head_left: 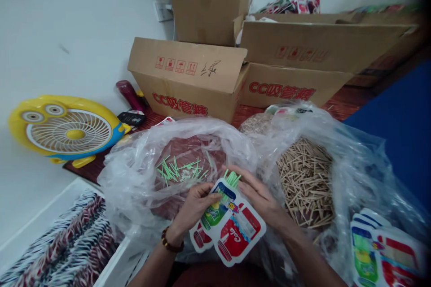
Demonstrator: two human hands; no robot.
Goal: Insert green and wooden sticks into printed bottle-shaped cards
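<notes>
My left hand, a beaded bracelet at its wrist, pinches a printed candy packet with a green Sprite half and a red Cola half. Part of another packet shows beneath it. Thin green candy straws stick out of the top of the green half. Against these straws, my right hand is curled from the right, its fingertips partly hidden behind them. Beyond my hands, loose green straws lie in an open clear plastic bag.
Many brown sticks fill a plastic bag on the right. More packets are stacked at lower right. Cardboard boxes stand at the back. A yellow fan is at left, near a dark red bottle.
</notes>
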